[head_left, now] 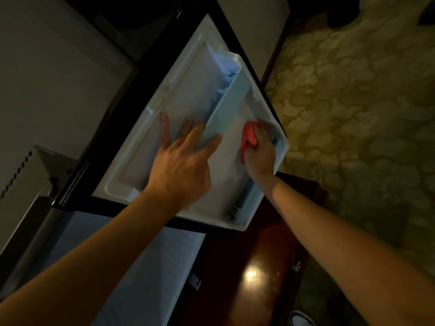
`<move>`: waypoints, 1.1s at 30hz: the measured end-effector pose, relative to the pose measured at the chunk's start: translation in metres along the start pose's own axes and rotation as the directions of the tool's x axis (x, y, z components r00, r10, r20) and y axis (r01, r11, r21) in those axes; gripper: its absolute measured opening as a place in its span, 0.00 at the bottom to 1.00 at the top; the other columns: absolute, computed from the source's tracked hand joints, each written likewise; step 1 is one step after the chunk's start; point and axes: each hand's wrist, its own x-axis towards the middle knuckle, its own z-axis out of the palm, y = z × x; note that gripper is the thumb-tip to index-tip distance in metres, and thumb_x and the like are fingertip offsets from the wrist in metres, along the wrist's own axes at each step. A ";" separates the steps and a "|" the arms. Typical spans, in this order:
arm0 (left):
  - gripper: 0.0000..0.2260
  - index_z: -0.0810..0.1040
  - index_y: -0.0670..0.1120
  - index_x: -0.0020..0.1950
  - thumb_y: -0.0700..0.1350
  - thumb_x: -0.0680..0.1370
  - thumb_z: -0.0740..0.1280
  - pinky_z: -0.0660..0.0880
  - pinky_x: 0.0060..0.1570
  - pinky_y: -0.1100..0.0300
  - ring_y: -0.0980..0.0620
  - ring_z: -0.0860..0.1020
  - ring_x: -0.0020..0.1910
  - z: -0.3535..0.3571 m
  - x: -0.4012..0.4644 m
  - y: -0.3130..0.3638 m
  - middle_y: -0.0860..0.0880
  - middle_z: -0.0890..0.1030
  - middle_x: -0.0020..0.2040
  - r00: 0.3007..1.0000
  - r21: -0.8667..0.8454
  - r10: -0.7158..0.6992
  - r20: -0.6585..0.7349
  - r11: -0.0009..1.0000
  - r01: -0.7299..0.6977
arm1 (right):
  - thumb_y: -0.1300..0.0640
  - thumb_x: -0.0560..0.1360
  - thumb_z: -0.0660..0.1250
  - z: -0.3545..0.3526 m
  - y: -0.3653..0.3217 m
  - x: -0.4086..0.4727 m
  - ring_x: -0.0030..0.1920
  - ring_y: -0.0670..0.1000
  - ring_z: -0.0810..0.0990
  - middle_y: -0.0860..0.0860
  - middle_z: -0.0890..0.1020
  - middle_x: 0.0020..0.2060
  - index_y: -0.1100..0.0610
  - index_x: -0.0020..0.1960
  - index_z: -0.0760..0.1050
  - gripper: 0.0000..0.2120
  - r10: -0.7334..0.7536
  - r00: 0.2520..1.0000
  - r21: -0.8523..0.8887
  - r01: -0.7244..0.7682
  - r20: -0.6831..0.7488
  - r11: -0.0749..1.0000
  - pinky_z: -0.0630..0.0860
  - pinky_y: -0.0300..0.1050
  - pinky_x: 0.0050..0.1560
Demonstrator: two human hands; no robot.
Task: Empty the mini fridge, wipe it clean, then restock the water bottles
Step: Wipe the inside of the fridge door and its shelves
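Note:
The mini fridge door [141,161] stands swung open, its white inner liner facing me. A pale door shelf rail [226,109] crosses the liner. My left hand [181,161] lies flat on the liner with spread fingers, two of them touching the rail's near end. My right hand [259,151] grips a red cloth [249,137] and presses it against the liner in the door pocket right of the rail. Something white and crumpled [226,64] sits at the far end of the pocket. No water bottles are in view.
The fridge's open interior [146,260] lies below the door, bluish and dim. A glossy dark wooden cabinet [254,267] stands at right. Patterned carpet [353,102] covers the floor at right. A white shoe tip [301,318] shows at the bottom edge.

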 end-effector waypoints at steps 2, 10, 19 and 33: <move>0.22 0.76 0.46 0.69 0.43 0.75 0.57 0.47 0.72 0.27 0.32 0.71 0.69 0.000 0.000 0.000 0.36 0.74 0.66 1.000 0.004 -0.004 0.003 1.000 0.004 | 0.61 0.70 0.60 0.000 0.000 0.007 0.59 0.59 0.77 0.57 0.78 0.60 0.56 0.65 0.76 0.23 -0.066 0.996 -0.021 0.065 -0.051 0.998 0.76 0.62 0.58; 0.22 0.76 0.45 0.69 0.42 0.75 0.59 0.46 0.72 0.27 0.32 0.70 0.69 0.001 0.000 0.000 0.36 0.74 0.66 1.000 0.005 -0.006 -0.012 1.000 0.006 | 0.59 0.77 0.65 0.016 0.009 -0.050 0.60 0.57 0.76 0.55 0.77 0.60 0.54 0.70 0.70 0.22 0.059 0.997 -0.089 -0.063 -0.044 0.994 0.72 0.45 0.59; 0.23 0.77 0.45 0.69 0.41 0.74 0.58 0.45 0.73 0.28 0.33 0.71 0.69 0.003 0.000 0.000 0.35 0.75 0.65 1.000 0.026 -0.011 -0.007 1.000 0.011 | 0.69 0.77 0.62 0.034 0.017 -0.149 0.78 0.52 0.51 0.51 0.58 0.78 0.57 0.78 0.55 0.33 0.231 0.955 -0.023 -0.230 0.184 0.973 0.50 0.41 0.77; 0.22 0.76 0.45 0.69 0.42 0.75 0.60 0.44 0.73 0.29 0.36 0.71 0.69 0.000 -0.002 0.001 0.36 0.74 0.66 1.000 -0.001 0.008 -0.017 1.000 -0.008 | 0.57 0.77 0.55 0.011 0.002 -0.007 0.61 0.60 0.74 0.61 0.77 0.58 0.62 0.59 0.74 0.16 0.061 0.996 -0.108 -0.069 -0.071 0.992 0.69 0.52 0.65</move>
